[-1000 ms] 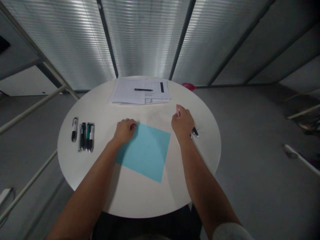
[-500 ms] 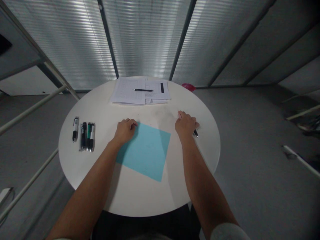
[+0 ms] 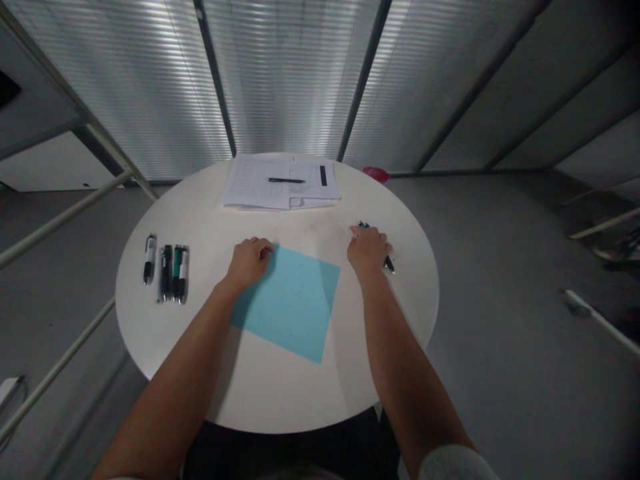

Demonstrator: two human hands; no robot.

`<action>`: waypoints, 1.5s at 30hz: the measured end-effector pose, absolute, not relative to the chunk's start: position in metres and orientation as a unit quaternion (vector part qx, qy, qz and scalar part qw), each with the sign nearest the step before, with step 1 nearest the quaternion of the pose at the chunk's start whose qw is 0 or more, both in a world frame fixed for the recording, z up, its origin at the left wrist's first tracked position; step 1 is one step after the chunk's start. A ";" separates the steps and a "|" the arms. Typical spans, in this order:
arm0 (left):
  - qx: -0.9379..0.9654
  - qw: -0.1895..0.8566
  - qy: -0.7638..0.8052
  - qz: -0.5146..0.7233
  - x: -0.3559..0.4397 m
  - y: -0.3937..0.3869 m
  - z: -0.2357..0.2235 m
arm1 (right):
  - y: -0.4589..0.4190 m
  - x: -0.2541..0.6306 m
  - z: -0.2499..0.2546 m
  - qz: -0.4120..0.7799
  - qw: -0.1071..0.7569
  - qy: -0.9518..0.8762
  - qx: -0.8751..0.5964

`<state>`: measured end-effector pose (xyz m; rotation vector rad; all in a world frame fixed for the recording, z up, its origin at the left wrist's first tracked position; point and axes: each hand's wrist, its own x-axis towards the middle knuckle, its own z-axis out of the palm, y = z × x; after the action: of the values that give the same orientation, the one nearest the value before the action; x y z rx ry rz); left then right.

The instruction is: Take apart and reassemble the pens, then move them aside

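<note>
On the round white table, right hand closes around a slim black pen!
Dark pen ends poke out past the curled fingers and below the heel of the hand, just right of a sky-blue square sheet. Left hand, fingers bent and empty, rests at the sheet's top corner, with a row of pens well off to its left, and printed papers at the far edge.
</note>
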<state>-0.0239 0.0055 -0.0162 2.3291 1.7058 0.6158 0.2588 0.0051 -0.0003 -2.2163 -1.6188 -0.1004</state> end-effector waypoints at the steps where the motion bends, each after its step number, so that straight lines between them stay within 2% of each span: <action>1: 0.786 0.095 0.575 0.206 -0.024 0.006 -0.016 | 0.005 0.259 -0.001 -0.037 0.199 -0.579 -0.790; 13: 0.785 0.103 0.571 0.215 -0.024 0.005 -0.015 | 0.008 0.256 0.002 -0.058 0.260 -0.563 -0.782; 16: 0.785 0.103 0.572 0.213 -0.023 0.004 -0.014 | 0.008 0.242 0.006 -0.057 0.292 -0.615 -0.730; 22: 0.783 0.101 0.574 0.217 -0.023 0.004 -0.014 | 0.009 0.217 -0.006 0.078 0.245 -0.778 -0.573; 35: 0.752 0.121 0.586 0.275 -0.023 0.002 -0.011 | 0.019 0.223 -0.019 0.138 0.279 -0.763 -0.566; 45: 0.521 -0.085 0.775 0.348 -0.035 -0.011 0.003 | 0.019 0.222 -0.020 0.149 0.292 -0.759 -0.563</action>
<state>-0.0351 -0.0108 0.0035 1.7300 2.5756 1.1558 0.2224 0.0192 -0.0199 -1.5008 -2.0221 0.3974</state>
